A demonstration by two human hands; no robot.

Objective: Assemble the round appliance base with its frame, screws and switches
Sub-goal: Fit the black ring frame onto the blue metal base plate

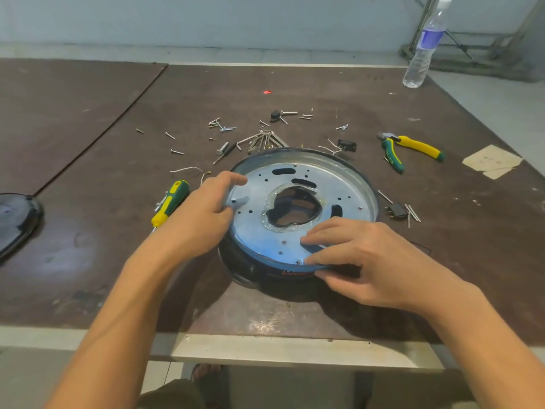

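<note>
Bare forearms (138, 293), olive-brown trousers (174, 392)

The round base (300, 208) shows dull galvanised sheet metal over a glossy black shell, the scuffed brown worktop (295, 84) looks matt and worn, the screws (259, 137) are bright metal, and the screwdriver (171, 202) has a glossy yellow-green plastic handle.
</note>
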